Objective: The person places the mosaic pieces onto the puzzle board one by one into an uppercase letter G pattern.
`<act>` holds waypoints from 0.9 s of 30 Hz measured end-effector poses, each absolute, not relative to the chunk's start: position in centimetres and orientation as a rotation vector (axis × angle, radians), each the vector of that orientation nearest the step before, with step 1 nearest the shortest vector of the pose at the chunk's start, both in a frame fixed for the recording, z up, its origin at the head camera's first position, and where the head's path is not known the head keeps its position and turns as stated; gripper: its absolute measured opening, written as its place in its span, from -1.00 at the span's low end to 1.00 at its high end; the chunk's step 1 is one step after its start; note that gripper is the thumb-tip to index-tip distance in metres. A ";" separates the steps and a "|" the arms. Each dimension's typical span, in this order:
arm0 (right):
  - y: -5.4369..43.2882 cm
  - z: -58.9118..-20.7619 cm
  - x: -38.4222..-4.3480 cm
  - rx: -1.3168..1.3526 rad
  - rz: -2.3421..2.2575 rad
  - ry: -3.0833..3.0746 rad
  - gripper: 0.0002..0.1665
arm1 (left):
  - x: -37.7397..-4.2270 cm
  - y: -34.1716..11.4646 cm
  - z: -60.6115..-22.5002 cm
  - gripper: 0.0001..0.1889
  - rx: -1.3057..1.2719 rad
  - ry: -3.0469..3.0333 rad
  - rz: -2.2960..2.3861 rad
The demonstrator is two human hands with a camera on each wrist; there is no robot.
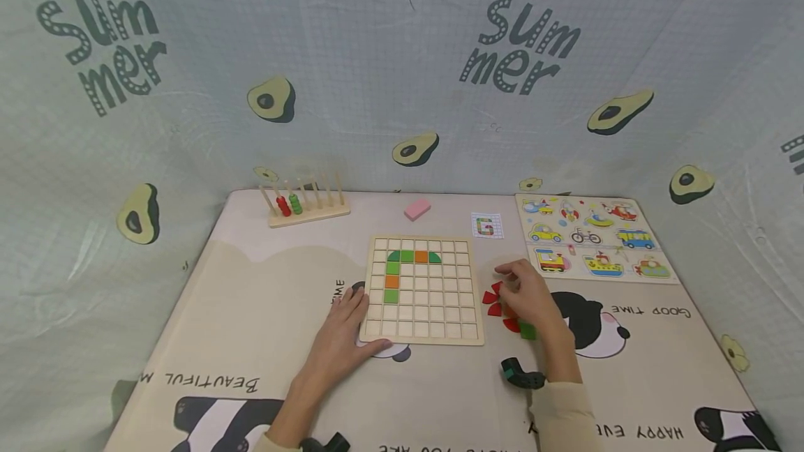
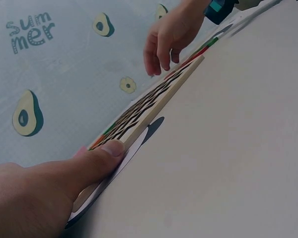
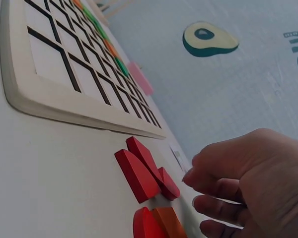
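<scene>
A wooden grid board (image 1: 427, 342) lies in front of me. Green and orange pieces fill part of its top row and run down a left column, including an orange square (image 1: 392, 282). My left hand (image 1: 342, 330) rests at the near left corner, fingers spread along the side, thumb (image 2: 111, 148) touching the front edge. Right of the board, my right hand (image 1: 530, 298) hovers beside loose red pieces (image 3: 137, 176), its fingers loosely bent and nothing visible in them. An orange piece (image 3: 169, 220) and a green piece (image 1: 527, 330) lie among these, partly hidden in the head view.
Behind the board are a pink block (image 1: 417, 210) and a small pattern card (image 1: 486, 226) showing a coloured G shape. A peg rack (image 1: 310, 216) with red and green beads stands back left. A picture puzzle board (image 1: 599, 237) lies back right.
</scene>
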State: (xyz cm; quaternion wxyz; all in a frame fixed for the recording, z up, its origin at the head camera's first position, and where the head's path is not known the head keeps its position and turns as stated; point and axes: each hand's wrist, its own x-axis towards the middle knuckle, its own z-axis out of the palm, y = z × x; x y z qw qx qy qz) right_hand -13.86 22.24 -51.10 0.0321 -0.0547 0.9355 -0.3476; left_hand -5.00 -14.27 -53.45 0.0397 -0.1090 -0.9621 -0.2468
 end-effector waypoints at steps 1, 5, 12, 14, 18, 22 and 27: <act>22.3 -51.1 -13.9 -0.170 -1.065 2.876 -0.59 | -5.0 -14.3 -53.5 0.03 -0.333 -2.949 -0.756; 22.6 -51.2 -13.8 -0.177 -1.035 2.852 -0.56 | -5.0 -14.3 -53.4 0.04 -0.333 -2.950 -0.758; 22.8 -51.3 -13.7 -0.209 -1.005 2.819 -0.55 | -4.9 -14.3 -53.3 0.04 -0.335 -2.953 -0.767; 22.8 -51.3 -13.7 -0.220 -0.997 2.819 -0.56 | -4.9 -14.3 -53.3 0.04 -0.334 -2.954 -0.766; 22.9 -51.4 -13.8 -0.226 -0.975 2.820 -0.60 | -4.9 -14.3 -53.4 0.04 -0.336 -2.952 -0.761; 22.9 -51.4 -13.9 -0.218 -0.950 2.825 -0.60 | -4.9 -14.3 -53.4 0.04 -0.333 -2.952 -0.768; 22.8 -51.4 -13.9 -0.193 -0.959 2.818 -0.61 | -5.0 -14.2 -53.4 0.04 -0.325 -2.963 -0.777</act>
